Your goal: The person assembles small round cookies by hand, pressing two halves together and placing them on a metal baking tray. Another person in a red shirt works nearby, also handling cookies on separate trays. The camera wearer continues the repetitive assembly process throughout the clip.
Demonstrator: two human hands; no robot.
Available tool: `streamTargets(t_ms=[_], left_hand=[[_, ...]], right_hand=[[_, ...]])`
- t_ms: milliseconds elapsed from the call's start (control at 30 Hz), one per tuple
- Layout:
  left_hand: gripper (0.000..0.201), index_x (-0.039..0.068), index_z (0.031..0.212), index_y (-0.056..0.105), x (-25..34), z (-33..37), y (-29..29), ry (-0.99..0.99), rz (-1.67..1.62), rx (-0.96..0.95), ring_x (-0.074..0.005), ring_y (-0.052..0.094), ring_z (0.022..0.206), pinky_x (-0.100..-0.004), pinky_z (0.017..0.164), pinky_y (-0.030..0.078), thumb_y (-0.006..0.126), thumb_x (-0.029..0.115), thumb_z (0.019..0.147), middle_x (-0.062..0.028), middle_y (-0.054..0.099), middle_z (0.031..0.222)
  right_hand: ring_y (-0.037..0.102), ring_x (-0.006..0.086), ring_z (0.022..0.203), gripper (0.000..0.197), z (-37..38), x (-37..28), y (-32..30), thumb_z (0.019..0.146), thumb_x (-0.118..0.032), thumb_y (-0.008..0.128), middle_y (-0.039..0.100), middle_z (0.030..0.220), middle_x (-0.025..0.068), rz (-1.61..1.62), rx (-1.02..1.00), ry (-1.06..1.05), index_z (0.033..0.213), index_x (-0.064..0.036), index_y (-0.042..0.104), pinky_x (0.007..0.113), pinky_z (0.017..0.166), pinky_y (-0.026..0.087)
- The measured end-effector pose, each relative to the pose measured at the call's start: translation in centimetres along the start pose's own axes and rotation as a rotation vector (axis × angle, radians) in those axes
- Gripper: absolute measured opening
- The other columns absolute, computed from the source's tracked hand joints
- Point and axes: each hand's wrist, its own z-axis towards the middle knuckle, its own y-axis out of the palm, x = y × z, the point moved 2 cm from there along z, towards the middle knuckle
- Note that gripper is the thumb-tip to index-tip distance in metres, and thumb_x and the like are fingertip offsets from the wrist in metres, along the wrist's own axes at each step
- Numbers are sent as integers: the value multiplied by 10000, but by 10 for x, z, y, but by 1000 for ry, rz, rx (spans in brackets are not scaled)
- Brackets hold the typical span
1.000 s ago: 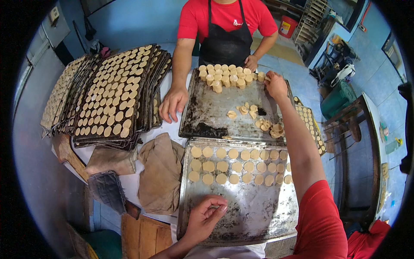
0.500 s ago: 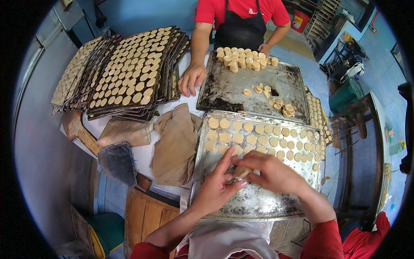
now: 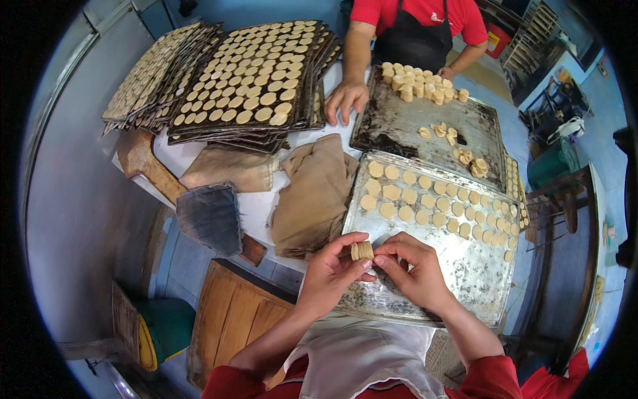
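A short stack of thin round dough discs lies on its side in my left hand, between thumb and fingers. At the stack's right end, the thumb and fingertips of my right hand pinch together against the discs. Both hands hover over the near left part of a worn metal baking tray. Rows of flat dough discs cover the tray's far half, spaced apart. Whether my right fingers have parted one disc from the stack cannot be made out.
Beyond, a darker tray bears stacked dough discs and loose dough pieces. A co-worker's hand rests beside it. Piled filled trays, brown cloths and a dark blue pad lie left.
The view has swung left, so the trays appear farther right. My right hand, blurred before, is now sharp and pinching at the stack's end. The stack shows more plainly in my left hand.
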Motion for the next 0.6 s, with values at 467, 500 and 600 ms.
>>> streamTargets(t_ms=[467, 500, 600], left_hand=[[407, -20, 1476, 556, 2, -2, -22, 49, -29, 124, -228, 729, 1187, -378, 892, 702, 654, -16, 1081, -140, 674, 1289], [410, -21, 1479, 555, 0, -2, -22, 36, -20, 118, -223, 728, 1182, -375, 888, 702, 652, -19, 1081, -137, 675, 1288], [413, -21, 1479, 562, -7, -1, -23, 62, 10, 94, -202, 726, 1159, -365, 875, 702, 656, -22, 1077, -124, 683, 1277]], right_hand=[[715, 372, 743, 133, 45, 35, 17, 1004, -108, 737, 671, 845, 137, -614, 116, -72, 923, -32, 664, 465, 636, 530], [722, 356, 723, 146, 42, 32, 15, 1015, -138, 747, 691, 806, 125, -655, 92, -69, 937, -29, 688, 451, 628, 534], [725, 348, 719, 124, 31, 4, 16, 1041, -148, 722, 723, 836, 140, -87, -94, 27, 1013, -27, 715, 435, 633, 541]])
